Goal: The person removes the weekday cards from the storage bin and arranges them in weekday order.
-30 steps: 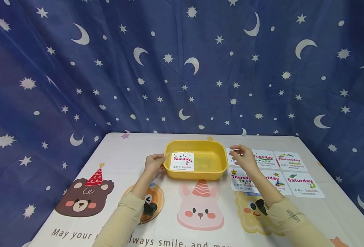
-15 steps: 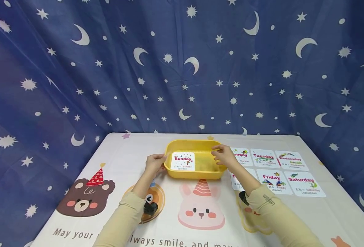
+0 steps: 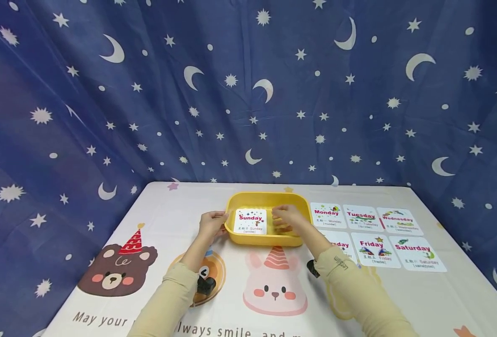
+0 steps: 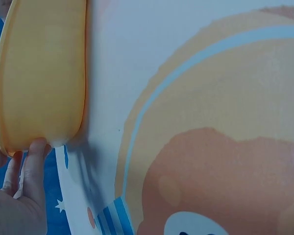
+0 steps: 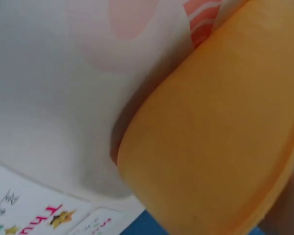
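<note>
A yellow plastic tray (image 3: 269, 240) stands on the table, and a white Sunday card (image 3: 250, 221) lies face up in its left part. My left hand (image 3: 210, 223) grips the tray's left end. In the left wrist view the left fingers (image 4: 35, 169) press the tray's outer wall, with the thumb at the rim. Over the tray's right part my right hand (image 3: 288, 218) reaches in, fingers bent towards the Sunday card with a small gap. Nothing shows in it. The right wrist view has the tray's outside (image 5: 210, 117) hiding most of that hand.
Right of the tray lie two rows of cards: Monday (image 3: 327, 215), Tuesday (image 3: 362, 218) and Wednesday (image 3: 400, 221) behind, Thursday (image 3: 342, 242), Friday (image 3: 376, 250) and Saturday (image 3: 418, 253) in front. The right forearm partly covers Thursday. A starry blue curtain (image 3: 215, 93) hangs behind the printed tablecloth (image 3: 227, 285).
My right hand has moved left from over the Monday card, across the tray's right rim and into the tray. My left hand keeps its grip on the tray's left end.
</note>
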`<state>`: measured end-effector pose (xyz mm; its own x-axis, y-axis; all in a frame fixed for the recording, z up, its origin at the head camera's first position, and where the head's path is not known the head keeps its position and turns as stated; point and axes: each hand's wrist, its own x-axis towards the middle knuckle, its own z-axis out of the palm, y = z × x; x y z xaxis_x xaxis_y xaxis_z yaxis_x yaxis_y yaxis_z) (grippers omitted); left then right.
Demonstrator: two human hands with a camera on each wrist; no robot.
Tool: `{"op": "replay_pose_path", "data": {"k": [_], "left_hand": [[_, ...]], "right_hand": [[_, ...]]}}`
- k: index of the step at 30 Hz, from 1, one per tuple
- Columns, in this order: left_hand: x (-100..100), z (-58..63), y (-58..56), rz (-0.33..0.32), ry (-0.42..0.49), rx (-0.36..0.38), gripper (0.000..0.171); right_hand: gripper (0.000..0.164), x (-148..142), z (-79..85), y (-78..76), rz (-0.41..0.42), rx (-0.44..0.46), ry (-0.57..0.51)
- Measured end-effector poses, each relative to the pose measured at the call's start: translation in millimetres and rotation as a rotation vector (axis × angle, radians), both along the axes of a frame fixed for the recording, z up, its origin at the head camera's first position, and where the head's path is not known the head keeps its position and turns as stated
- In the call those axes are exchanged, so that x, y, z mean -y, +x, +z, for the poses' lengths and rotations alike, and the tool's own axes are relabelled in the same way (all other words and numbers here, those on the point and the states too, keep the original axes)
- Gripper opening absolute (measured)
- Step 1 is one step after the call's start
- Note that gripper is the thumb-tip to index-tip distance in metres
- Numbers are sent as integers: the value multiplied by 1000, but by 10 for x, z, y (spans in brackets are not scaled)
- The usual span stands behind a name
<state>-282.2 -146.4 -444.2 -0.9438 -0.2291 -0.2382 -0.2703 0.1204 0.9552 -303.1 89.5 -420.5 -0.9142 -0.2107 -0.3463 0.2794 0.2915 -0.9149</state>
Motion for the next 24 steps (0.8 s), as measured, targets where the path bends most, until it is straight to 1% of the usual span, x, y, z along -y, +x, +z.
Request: {"op": "replay_pose_path", "data": {"k": [6,9,13,16,19,21,22,24], "left_hand": [[11,-5,9,-1,-4,-6,31],[12,-8,4,-2,-1,-2,31],[3,-9,-7,1,1,0,30],[-7,-4,-9,6,0,1,29],[-12,-3,-6,14,-3,7,29],[-11,2,2,17,-5,7,30],[-11,4,5,19,-6,7,30],[-7,14,5,22,-7,9,30]], "right_hand": [[44,115,-49,-51,-41,67,-41],[48,162,-64,-89,-77,112,-58],[52,218,-72,-144,-143,201,-144],[52,250,-74,-166,-170,250,-202],[48,287,-118,-204,-202,270,-194],[47,298,-221,-278,-227,274,-192],[47,289,-289,-321,-233,270,-209],[47,248,-562,-530,-236,276,-256]]}}
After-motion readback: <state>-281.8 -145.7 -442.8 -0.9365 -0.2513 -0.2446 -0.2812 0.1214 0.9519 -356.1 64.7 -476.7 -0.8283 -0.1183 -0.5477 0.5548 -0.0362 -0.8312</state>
